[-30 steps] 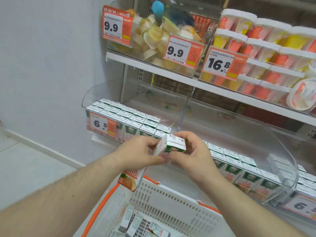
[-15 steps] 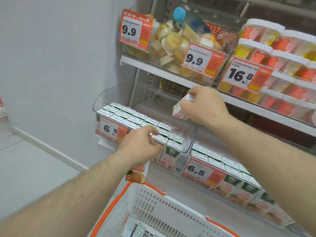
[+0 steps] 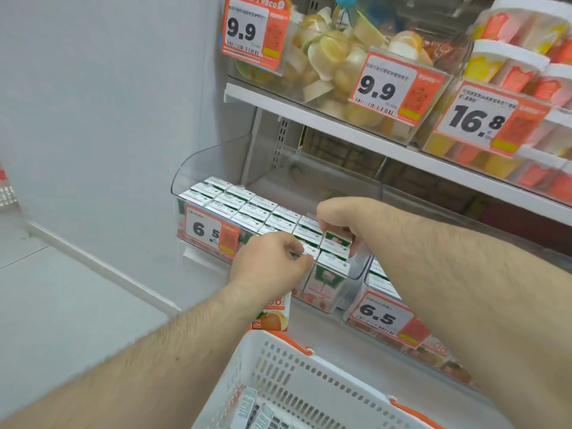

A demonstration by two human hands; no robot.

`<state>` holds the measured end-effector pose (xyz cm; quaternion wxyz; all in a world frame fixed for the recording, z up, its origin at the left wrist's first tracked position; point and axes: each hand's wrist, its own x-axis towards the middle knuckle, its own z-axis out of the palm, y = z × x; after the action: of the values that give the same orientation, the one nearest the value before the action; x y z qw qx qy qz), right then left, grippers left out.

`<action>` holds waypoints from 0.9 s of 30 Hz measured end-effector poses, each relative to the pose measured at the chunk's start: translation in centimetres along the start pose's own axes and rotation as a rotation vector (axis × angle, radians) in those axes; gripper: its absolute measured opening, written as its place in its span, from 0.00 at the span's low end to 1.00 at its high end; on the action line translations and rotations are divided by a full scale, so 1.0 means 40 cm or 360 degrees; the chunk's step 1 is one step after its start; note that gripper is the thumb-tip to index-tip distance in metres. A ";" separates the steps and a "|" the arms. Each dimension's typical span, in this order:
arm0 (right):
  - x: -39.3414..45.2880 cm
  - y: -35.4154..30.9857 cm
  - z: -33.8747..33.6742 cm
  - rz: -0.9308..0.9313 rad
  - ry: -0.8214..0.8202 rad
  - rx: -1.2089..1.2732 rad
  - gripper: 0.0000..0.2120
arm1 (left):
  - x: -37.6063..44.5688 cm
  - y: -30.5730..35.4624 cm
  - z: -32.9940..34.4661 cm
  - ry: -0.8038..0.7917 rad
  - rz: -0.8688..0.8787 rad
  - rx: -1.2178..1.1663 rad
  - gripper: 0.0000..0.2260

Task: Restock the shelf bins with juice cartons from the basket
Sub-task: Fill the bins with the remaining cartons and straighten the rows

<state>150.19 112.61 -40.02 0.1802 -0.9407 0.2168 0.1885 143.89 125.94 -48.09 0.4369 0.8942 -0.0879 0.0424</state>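
The right hand [image 3: 339, 219] grips a carton [image 3: 338, 238] at the bin's [image 3: 198, 164] 3 o'clock end. The left hand [image 3: 269, 263], fingers curled, pinches the bin's front rim at 6 o'clock. The basket [image 3: 278, 366] sits below.

The right hand [image 3: 340, 221] grips a carton [image 3: 338, 238] at the far right corner of the left bin [image 3: 198, 162], among rows of cartons. The left hand [image 3: 269, 261] rests curled on the bin's near edge, beside a 6.5 price tag [image 3: 212, 232]. The white basket [image 3: 278, 376] sits near, cartons inside. On the upper shelf [image 3: 325, 122], fruit cups [image 3: 334, 54] stand behind 9.9 tags.
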 end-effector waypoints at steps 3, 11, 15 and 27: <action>0.023 0.011 0.002 0.0043 -0.0017 0.0130 0.12 | 0.000 0.000 0.001 -0.0012 -0.0039 -0.0051 0.09; 0.016 0.001 -0.019 0.0053 -0.0101 0.0026 0.40 | -0.009 0.014 -0.007 -0.0078 -0.0166 -0.0390 0.13; -0.021 -0.004 -0.014 -0.0529 0.0556 -0.0141 0.29 | -0.026 0.032 -0.012 -0.0085 -0.0294 -0.0834 0.12; -0.242 0.322 0.221 -0.0707 0.0196 0.1067 0.33 | -0.110 0.141 0.076 -0.0210 -0.0280 -0.1077 0.15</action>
<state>133.56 108.80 -46.77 0.4999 -0.8634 0.0682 0.0071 138.47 120.67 -46.26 0.7038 0.7037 -0.0476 -0.0849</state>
